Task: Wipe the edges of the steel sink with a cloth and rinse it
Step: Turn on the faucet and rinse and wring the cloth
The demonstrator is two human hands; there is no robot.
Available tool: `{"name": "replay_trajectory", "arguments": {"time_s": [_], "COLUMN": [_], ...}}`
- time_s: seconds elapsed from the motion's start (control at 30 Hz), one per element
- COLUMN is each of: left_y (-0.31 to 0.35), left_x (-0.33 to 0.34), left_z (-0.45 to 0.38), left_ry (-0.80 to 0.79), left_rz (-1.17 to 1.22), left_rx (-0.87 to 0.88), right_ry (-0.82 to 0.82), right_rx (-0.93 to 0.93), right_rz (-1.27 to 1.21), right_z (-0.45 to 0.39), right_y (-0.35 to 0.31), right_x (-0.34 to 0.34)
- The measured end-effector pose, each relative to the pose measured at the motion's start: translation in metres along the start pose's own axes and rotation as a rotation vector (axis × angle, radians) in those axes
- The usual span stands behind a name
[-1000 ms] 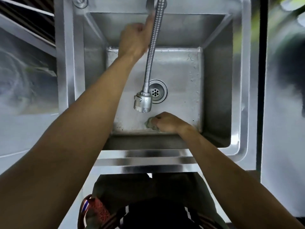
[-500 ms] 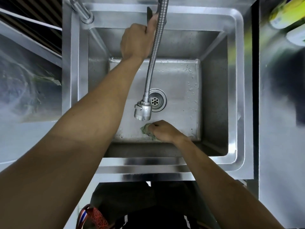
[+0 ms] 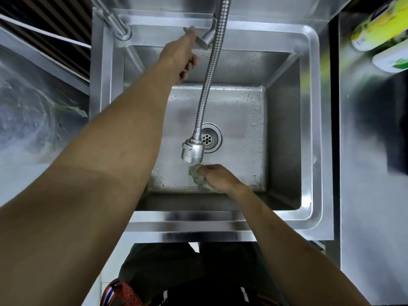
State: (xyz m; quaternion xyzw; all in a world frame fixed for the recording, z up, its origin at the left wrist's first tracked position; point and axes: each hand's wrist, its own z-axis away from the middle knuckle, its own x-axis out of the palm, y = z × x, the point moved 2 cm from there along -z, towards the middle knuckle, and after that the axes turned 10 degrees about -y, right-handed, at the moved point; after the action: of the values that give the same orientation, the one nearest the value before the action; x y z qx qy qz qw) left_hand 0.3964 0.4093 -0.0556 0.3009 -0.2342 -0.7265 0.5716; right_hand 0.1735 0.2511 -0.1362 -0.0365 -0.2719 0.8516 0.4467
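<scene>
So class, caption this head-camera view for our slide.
Left hand reaches the tap lever; right hand grips a green cloth in the steel sink.

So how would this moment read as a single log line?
step: rinse | left hand: at tap lever | right hand: gripping cloth under spout | water: none visible

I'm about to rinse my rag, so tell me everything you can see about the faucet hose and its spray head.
The faucet hose is a ribbed, flexible tube that looks like bright steel. It comes in from the top edge of the view and curves down over the sink basin. It ends in a chunkier metal spray head, which hangs just left of the drain and just above the cloth bunched in the right hand. No water stream is visible. The left hand reaches to the tap lever beside the hose.
</scene>
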Motion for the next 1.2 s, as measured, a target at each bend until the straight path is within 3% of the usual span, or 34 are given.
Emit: {"name": "replay_trajectory", "arguments": {"time_s": [0.13,0.23,0.4,0.5,0.63,0.73,0.8,0.97,1.2], "left_y": [-0.075,-0.147,-0.207,-0.228,-0.243,-0.250,-0.252,-0.255,-0.252], "left_x": [0.012,0.019,0.035,0.029,0.013,0.010,0.013,0.014,0.029], "left_z": [0.019,0.045,0.078,0.077,0.074,0.075,0.078,0.078,0.078], "left_ry": [-0.019,-0.090,-0.347,-0.419,-0.271,-0.166,-0.188,-0.321,-0.233], "left_rz": [-0.022,0.054,0.222,0.140,0.069,0.090,0.146,0.239,0.165], "left_rx": [-0.021,-0.144,-0.296,-0.236,-0.266,-0.246,-0.254,-0.241,-0.169], "right_ry": [-0.074,-0.108,-0.080,-0.094,-0.147,-0.015,0.052,-0.011,0.134], "right_rx": [0.004,-0.025,-0.074,-0.048,-0.030,-0.063,-0.088,-0.114,-0.141], "right_rz": [-0.440,-0.605,-0.912,-0.868,-0.606,-0.464,-0.460,-0.615,-0.478], "right_z": [-0.015,-0.025,-0.038,-0.046,-0.047,-0.053,-0.053,-0.039,-0.024], "right_y": [0.010,0.013,0.008,0.007,0.007,0.014,0.020,0.024,0.015], "right_x": [0.005,0.007,0.010,0.009,0.010,0.014,0.015,0.013,0.005]}}
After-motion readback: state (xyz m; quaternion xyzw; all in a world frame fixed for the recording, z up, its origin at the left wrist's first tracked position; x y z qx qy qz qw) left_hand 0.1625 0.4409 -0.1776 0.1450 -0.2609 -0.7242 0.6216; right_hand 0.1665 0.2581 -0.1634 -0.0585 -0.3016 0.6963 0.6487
